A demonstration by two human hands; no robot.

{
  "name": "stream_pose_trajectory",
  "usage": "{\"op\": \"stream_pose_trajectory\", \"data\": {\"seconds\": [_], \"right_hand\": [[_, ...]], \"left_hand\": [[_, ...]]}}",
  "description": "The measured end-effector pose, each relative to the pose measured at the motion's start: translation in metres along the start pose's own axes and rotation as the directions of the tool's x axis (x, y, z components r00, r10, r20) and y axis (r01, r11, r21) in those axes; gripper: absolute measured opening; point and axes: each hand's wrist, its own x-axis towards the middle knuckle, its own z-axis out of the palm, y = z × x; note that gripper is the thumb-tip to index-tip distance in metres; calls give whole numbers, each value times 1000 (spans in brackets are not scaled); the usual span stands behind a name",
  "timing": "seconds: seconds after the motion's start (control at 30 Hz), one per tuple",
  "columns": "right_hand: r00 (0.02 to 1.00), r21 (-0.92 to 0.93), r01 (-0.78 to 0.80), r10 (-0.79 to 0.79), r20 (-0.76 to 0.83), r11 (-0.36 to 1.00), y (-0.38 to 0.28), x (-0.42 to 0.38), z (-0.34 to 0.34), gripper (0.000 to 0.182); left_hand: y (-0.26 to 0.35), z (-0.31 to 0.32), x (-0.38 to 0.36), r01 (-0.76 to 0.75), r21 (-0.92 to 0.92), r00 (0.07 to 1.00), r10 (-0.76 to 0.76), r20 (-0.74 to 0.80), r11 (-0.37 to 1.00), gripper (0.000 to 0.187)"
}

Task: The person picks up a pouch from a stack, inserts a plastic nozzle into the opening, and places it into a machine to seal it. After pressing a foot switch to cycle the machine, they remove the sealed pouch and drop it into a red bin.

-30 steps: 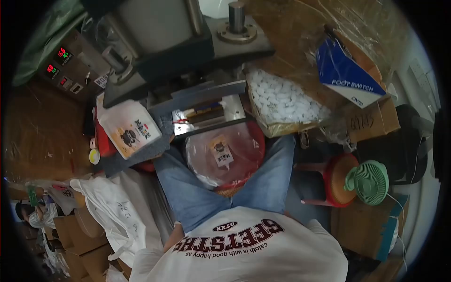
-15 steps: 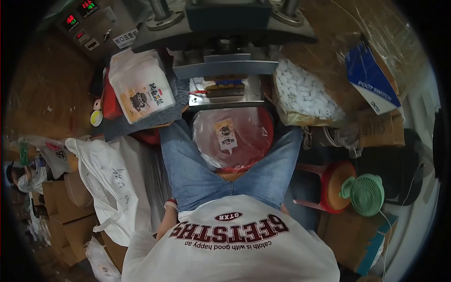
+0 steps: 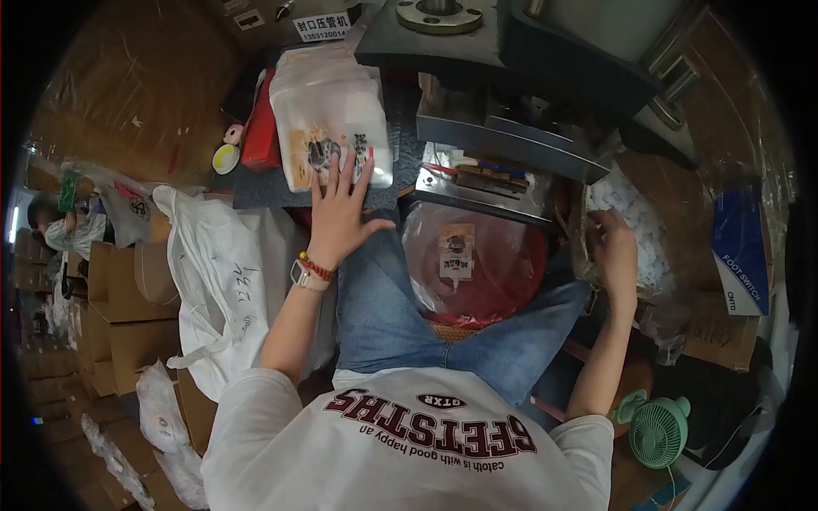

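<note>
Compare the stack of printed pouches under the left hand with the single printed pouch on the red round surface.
The stack holds several overlapping pouches; the single pouch lies alone. The left hand has its fingers over the stack; no hand is on the single pouch. The stack looks larger in view than the single pouch. Both show orange-and-white print with a dark figure.

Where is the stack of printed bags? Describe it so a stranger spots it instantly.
Look for the big dark press at the top. Left of it, a grey mat holds the stack of bags, partly under the left hand. It is a whitish pile, unlike the lone printed bag between the legs.
</note>
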Motion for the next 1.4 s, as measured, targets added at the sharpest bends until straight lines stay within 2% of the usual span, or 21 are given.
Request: {"op": "stream_pose_trajectory", "data": {"seconds": [0.03,0.17,0.3,0.33,0.4,0.43,0.5,0.57,0.63,0.7,0.73,0.8,0.9,0.97,1.03,1.1,1.13,1.17,1.23,1.27,1.4], "right_hand": [[989,61,-115,108,103,991,-3,3,0,24],[985,165,-92,115,-133,982,-1,-3,7,15],[926,329,-117,222,-304,937,-26,-24,-5,8],[915,607,-49,280,-292,793,-35,-36,-4,8],[948,955,43,290,-131,292,-70,-52,6,14],[978,1000,21,207,-18,-13,-97,-58,17,19],[938,881,-342,-56,343,-328,-129,-73,48,24],[925,899,-379,-88,369,-218,-144,-87,69,31],[975,954,-215,102,197,210,-147,-85,51,31],[986,749,11,117,-118,662,-145,-70,25,23],[985,745,7,123,-119,667,-142,-61,27,23],[896,390,404,-273,-351,827,-134,-45,33,28],[880,461,474,-392,-266,750,-128,-41,20,33],[901,562,431,-366,-231,706,-121,-42,17,35],[922,660,373,-339,-187,652,-117,-42,16,37],[988,731,-40,-84,132,681,-115,-36,16,40],[988,732,-38,-85,131,680,-112,-33,15,40],[1000,684,6,11,-20,729,-107,-28,11,36],[961,633,14,166,-224,774,-95,-21,-4,32],[934,637,-12,236,-269,770,-85,-21,-14,31],[890,348,-284,381,-250,893,-40,-1,-10,29]], "left_hand": [[-2,-1,-7,-46,-38,998,44,-40,998,73],[3,-5,-26,-66,-177,986,38,-160,982,49],[1,-12,-25,-21,-314,993,-17,-117,949,46],[5,-15,-26,51,-416,991,-99,-94,908,42],[14,-16,-28,111,-513,984,-167,-64,851,39],[21,-17,-30,95,-568,973,-196,-119,817,37],[36,-24,-33,29,-609,951,-209,-226,793,33],[48,-33,-35,-33,-604,946,-171,-277,797,33],[57,-44,-37,-99,-562,936,-115,-332,821,34],[65,-54,-37,-127,-520,942,-62,-330,845,35],[68,-57,-36,-161,-474,941,-9,-337,866,36],[75,-60,-34,-211,-459,940,52,-336,863,37],[81,-66,-28,-282,-411,931,144,-336,867,39],[82,-68,-26,-335,-615,937,184,-297,714,39],[88,-61,-25,-306,-647,951,194,-241,699,32],[97,-27,-25,19,-903,999,28,34,430,22],[100,-19,-21,193,-894,974,34,226,404,16],[104,-12,-14,189,-894,974,35,222,407,16],[114,-3,2,556,-831,830,-54,556,-11,20],[116,-5,12,556,-805,819,-27,573,-208,23],[118,-3,46,525,-736,815,2,580,-429,23]]}}
